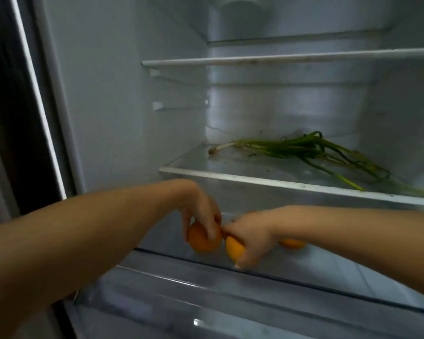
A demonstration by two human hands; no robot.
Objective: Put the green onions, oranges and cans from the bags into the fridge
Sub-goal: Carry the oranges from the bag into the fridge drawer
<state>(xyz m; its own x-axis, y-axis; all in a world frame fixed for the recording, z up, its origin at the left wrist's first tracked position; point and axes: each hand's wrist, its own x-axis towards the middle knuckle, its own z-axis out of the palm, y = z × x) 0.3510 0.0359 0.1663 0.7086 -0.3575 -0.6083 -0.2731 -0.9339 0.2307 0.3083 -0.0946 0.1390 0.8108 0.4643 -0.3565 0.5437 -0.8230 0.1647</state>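
Both bare arms reach into the open white fridge [113,94], to the glass shelf [328,270] just above the clear plastic crisper drawer [206,311].

The left hand [201,211] comes down from above with its fingers curled over a round orange fruit [201,241]; its grip is grasping that orange, which sits low at the shelf's left part. The right hand [252,236] is just beside it, fingers bent downward and wrapped round a second orange [233,248], so its grip is likewise grasping fruit. The two held oranges lie close together, nearly touching, and the fingertips of both hands meet between them. A third orange [291,243] shows partly behind the right wrist, resting on the same shelf.

One shelf higher, on a glass shelf with a white front trim [230,177], a bunch of long green onions [304,150] lies flat, its pale root ends pointing left and its green tips trailing toward the right front. Another white-edged shelf [255,60] stands above.
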